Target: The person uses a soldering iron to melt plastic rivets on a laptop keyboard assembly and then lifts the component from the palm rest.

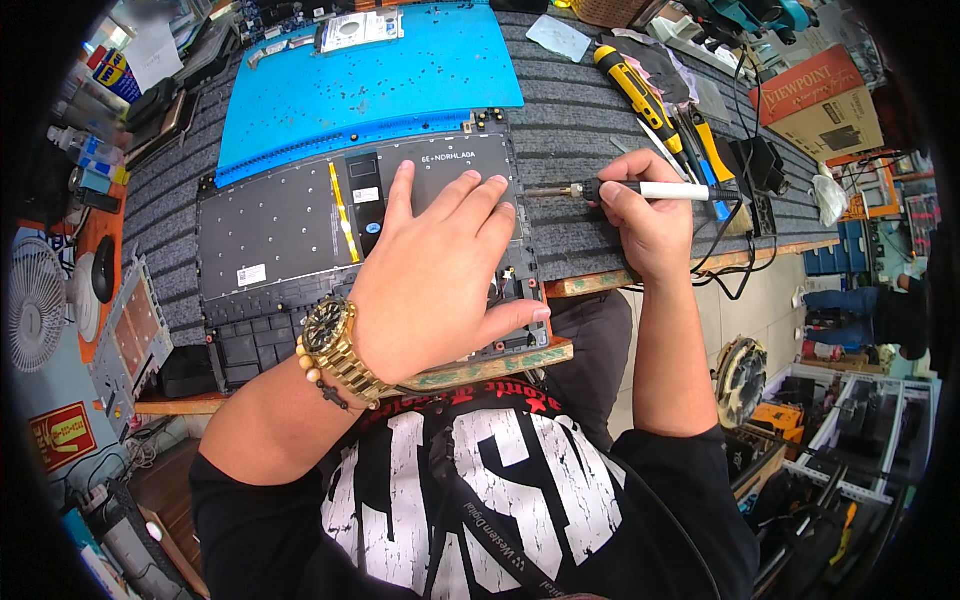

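A dark laptop chassis panel [270, 225], its inner side facing up, lies on the bench with a yellow ribbon cable [343, 212] running across it. My left hand [435, 255] rests flat on the panel's right half, fingers spread. It hides the part beneath it. In my right hand [650, 210] is a soldering iron [675, 190] with a white and black handle, gripped like a pen. Its metal tip points left and meets the panel's right edge; whether it touches, I cannot tell.
Beyond the panel lies a blue work mat [370, 95] with scattered screws and a drive [360, 30]. To the right are a yellow electric screwdriver [630, 85], hand tools, black cables [740, 255] and a cardboard box [820, 105]. A small fan [38, 303] stands far left.
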### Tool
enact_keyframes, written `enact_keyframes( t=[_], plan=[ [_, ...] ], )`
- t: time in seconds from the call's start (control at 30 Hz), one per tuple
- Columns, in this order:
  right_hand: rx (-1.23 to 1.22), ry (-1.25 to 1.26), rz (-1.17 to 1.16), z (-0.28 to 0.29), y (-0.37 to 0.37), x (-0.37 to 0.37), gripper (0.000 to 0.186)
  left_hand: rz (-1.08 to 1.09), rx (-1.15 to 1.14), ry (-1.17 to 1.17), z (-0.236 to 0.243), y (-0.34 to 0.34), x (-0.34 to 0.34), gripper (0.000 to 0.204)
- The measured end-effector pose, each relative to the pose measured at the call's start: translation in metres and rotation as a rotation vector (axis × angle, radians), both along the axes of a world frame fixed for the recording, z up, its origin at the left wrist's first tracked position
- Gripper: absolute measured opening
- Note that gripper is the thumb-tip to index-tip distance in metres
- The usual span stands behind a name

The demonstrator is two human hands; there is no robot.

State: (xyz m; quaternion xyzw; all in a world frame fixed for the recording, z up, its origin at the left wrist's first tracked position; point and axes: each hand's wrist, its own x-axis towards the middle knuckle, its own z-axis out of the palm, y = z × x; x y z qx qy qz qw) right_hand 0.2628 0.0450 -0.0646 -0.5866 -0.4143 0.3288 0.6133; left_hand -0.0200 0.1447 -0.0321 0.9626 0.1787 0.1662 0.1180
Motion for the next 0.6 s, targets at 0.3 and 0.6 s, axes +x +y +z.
enact_keyframes(
  t=[0.3, 0.6],
  plan=[
    [-0.003, -0.021, -0.008, 0.0017, 0.0001, -0.0009, 0.013, 0.0, -0.01, 0.014, 0.0008, -0.0002, -0.0003, 0.092],
    [-0.015, -0.022, -0.013, 0.0031, 0.0002, -0.0019, 0.013, 0.002, -0.006, 0.017, 0.001, -0.0005, -0.0003, 0.092]
  ],
)
